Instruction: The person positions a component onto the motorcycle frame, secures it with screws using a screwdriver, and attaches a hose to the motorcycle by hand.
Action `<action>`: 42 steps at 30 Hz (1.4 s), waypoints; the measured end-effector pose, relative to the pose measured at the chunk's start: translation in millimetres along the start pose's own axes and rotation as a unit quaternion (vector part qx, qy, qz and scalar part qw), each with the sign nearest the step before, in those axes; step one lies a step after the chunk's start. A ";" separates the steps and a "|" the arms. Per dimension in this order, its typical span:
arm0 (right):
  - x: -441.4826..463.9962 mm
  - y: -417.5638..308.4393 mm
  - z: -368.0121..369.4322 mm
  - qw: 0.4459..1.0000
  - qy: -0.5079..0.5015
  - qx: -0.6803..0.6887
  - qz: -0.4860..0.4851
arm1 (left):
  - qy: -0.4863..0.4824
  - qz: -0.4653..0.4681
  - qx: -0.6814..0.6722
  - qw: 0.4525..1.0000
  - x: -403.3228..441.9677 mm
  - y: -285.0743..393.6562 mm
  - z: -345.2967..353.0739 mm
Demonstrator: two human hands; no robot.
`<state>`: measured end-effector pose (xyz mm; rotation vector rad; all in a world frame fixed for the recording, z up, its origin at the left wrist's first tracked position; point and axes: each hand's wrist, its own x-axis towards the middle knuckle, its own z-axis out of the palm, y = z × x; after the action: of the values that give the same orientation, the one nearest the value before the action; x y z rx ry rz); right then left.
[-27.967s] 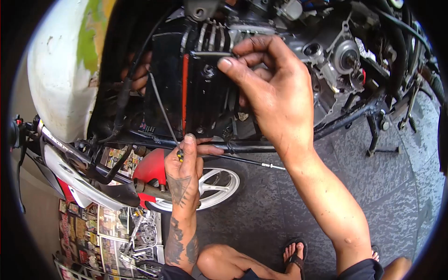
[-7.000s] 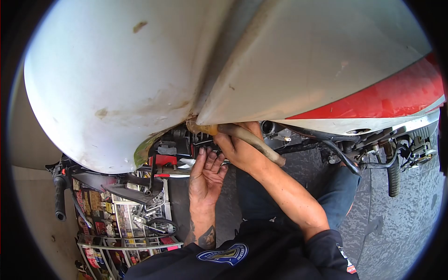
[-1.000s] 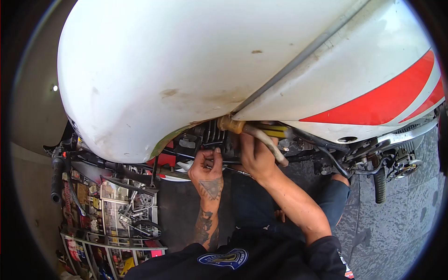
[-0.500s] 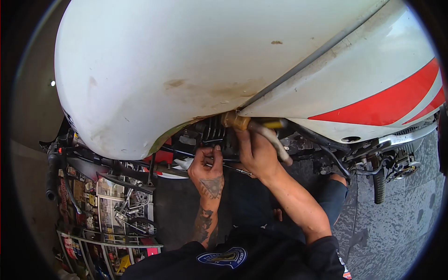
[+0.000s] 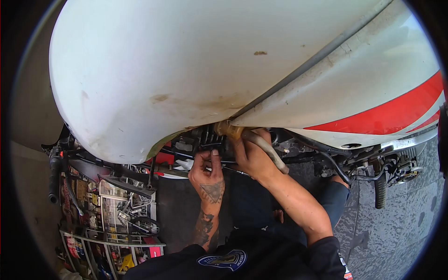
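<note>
My left hand (image 5: 207, 173) is closed below the engine's cooling fins (image 5: 210, 136), thumb against curled fingers; whatever lies between them is too small to tell. To its right, my right hand (image 5: 254, 157) reaches up under the edge of the white body panel (image 5: 140, 60), its fingers bent and partly hidden by the engine parts. A grey-brown hose (image 5: 270, 150) with a yellowish fitting (image 5: 229, 129) hangs across the front of that hand. What the right hand grips is out of sight.
A white and red side panel (image 5: 373, 112) spans the upper right. The handlebar grip (image 5: 54, 179) sticks out at the left. Below it stands a glass display case (image 5: 112, 245) with packaged goods. The black frame tube (image 5: 333, 163) and footrest (image 5: 380, 191) are at the right.
A yellow and black handle, seen blurred beside my right hand a moment ago, no longer shows. The hose has shifted slightly left in view. My left hand keeps its pinch at the fins.
</note>
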<state>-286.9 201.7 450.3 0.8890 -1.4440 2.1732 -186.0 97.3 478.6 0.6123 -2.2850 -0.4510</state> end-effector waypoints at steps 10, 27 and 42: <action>0.4 -3.6 -5.7 0.999 0.012 -0.028 -0.011 | 0.004 0.000 -0.012 1.000 0.0 -0.5 1.0; -9.6 8.5 3.7 0.998 -0.024 0.042 -0.030 | 0.017 0.017 0.044 0.999 2.1 6.4 -4.9; -80.1 1.5 10.2 0.915 0.297 0.272 0.014 | 0.011 0.038 0.027 0.999 2.2 2.1 -0.7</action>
<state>-226.6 194.2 397.0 0.2876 -0.5715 2.5971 -187.5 97.8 481.3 0.5507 -2.2979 -0.3459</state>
